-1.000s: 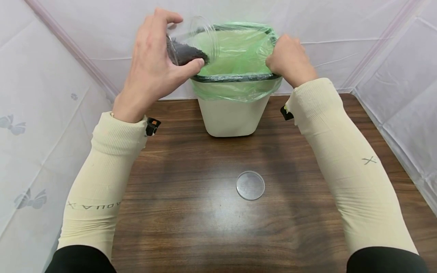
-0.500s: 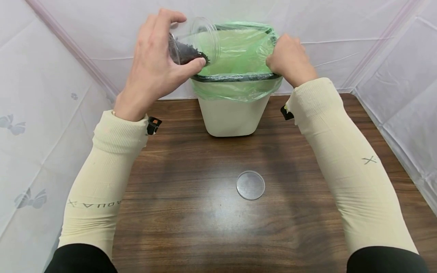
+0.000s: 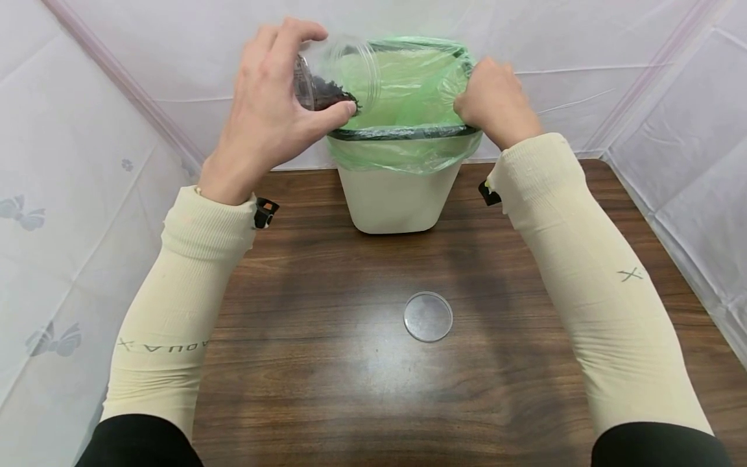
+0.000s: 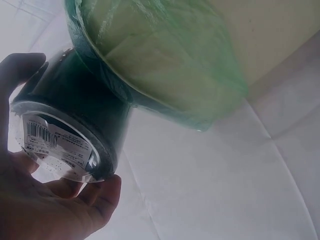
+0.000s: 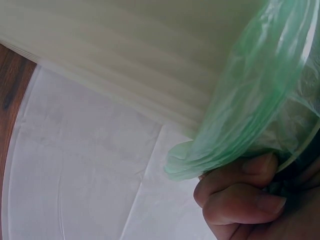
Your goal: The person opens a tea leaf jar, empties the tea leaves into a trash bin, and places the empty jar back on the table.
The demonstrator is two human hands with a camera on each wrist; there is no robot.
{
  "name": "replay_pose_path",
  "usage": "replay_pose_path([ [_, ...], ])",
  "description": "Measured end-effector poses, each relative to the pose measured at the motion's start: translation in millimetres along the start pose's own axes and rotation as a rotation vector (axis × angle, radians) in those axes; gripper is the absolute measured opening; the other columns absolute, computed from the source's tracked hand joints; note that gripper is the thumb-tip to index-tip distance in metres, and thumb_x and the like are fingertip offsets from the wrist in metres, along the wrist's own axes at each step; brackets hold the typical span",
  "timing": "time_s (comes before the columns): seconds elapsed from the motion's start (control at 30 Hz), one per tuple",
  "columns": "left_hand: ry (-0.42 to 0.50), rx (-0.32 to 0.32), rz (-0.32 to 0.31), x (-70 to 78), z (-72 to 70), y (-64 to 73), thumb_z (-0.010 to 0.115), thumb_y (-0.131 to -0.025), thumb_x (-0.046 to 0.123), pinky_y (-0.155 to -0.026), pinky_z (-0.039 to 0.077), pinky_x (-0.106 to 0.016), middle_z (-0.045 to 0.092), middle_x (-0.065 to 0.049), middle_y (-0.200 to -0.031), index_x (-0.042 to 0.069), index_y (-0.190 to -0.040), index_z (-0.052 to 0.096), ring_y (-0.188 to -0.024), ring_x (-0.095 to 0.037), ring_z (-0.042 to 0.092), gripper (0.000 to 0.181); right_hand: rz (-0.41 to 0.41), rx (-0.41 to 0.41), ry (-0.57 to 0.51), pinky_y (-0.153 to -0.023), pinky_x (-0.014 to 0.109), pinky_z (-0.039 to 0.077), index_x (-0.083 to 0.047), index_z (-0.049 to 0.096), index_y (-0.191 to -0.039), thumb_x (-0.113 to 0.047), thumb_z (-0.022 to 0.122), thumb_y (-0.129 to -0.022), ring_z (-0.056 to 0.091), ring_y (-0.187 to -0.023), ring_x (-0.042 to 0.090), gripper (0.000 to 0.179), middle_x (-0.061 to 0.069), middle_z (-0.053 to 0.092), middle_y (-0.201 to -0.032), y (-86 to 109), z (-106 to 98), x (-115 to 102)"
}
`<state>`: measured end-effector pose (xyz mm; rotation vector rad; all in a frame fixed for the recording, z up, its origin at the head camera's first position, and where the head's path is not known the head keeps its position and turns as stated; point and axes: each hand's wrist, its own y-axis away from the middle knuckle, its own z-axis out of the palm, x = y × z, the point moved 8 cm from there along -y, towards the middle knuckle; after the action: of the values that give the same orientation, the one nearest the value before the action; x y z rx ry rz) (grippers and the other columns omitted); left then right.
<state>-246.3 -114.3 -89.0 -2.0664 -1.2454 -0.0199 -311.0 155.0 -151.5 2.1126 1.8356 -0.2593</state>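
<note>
My left hand [image 3: 265,110] grips a clear plastic jar [image 3: 357,58] on its side, its mouth over the left rim of a bin. Loose dark bits [image 3: 331,93] lie along the jar's lower wall. In the left wrist view, a printed barcode label [image 4: 55,142] shows on its base, with fingers curled round the edge. The pale bin [image 3: 403,198] wears a green plastic bag [image 3: 403,159] folded over its rim. At the right side of that rim, my right hand [image 3: 496,100] holds bag and edge, fingers [image 5: 245,202] curled under the fold in the right wrist view.
A round clear lid [image 3: 428,316] lies flat on the dark wooden table [image 3: 327,376], in front of the bin. White sheeting [image 3: 583,71] hangs close behind the bin and along both sides.
My left hand has shifted slightly right with the jar, farther over the bin. The heap of dark bits inside looks smaller. My right hand has stayed at the rim.
</note>
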Motion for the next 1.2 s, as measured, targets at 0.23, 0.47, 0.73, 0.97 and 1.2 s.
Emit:
replay_pose_path([
  [0.23, -0.007, 0.003, 0.009, 0.1, 0.1, -0.1, 0.081, -0.078, 0.042, -0.097, 0.033, -0.033, 0.054, -0.006, -0.124, 0.018, -0.138, 0.056, -0.11, -0.021, 0.044, 0.07, -0.001, 0.004, 0.003, -0.078, 0.047, 0.046, -0.004, 0.051, -0.095, -0.015, 0.047, -0.093, 0.047, -0.093, 0.034, 0.012, 0.017, 0.049, -0.106, -0.1, 0.9, -1.2],
  [0.47, -0.009, 0.007, 0.018, 1.0, -0.3, -0.8, 0.081, -0.077, 0.04, -0.099, 0.033, -0.033, 0.054, -0.007, -0.123, 0.018, -0.139, 0.056, -0.11, -0.021, 0.045, 0.07, 0.004, 0.003, 0.001, -0.075, 0.047, 0.046, -0.006, 0.05, -0.093, -0.015, 0.046, -0.093, 0.046, -0.092, 0.034, 0.01, 0.017, 0.049, -0.105, 0.3, 1.5, -1.9],
  [0.73, 0.01, 0.01, -0.001, 0.5, -0.8, -2.7, 0.083, -0.075, 0.039, -0.106, 0.029, -0.027, 0.056, -0.005, -0.128, 0.011, -0.14, 0.051, -0.121, -0.02, 0.047, 0.078, 0.011, 0.0, 0.004, -0.07, 0.045, 0.046, -0.008, 0.049, -0.091, -0.016, 0.047, -0.093, 0.048, -0.088, 0.033, 0.008, 0.015, 0.048, -0.1, 0.8, 2.4, -2.7],
  [0.97, 0.019, 0.012, -0.005, 0.8, -0.9, -4.0, 0.084, -0.074, 0.039, -0.106, 0.029, -0.027, 0.055, -0.005, -0.128, 0.007, -0.137, 0.05, -0.119, -0.019, 0.047, 0.078, 0.004, 0.007, -0.003, -0.07, 0.045, 0.046, -0.008, 0.048, -0.092, -0.015, 0.046, -0.093, 0.048, -0.087, 0.033, 0.008, 0.015, 0.049, -0.099, 1.2, 2.5, -2.8],
  [1.2, 0.011, 0.025, 0.016, 1.8, -2.4, -4.4, 0.085, -0.074, 0.04, -0.104, 0.03, -0.028, 0.056, -0.006, -0.122, 0.008, -0.136, 0.052, -0.115, -0.021, 0.048, 0.077, -0.004, 0.007, -0.009, -0.071, 0.045, 0.045, -0.008, 0.048, -0.092, -0.017, 0.046, -0.094, 0.047, -0.088, 0.032, 0.009, 0.014, 0.048, -0.099, 2.7, 1.7, -3.8],
])
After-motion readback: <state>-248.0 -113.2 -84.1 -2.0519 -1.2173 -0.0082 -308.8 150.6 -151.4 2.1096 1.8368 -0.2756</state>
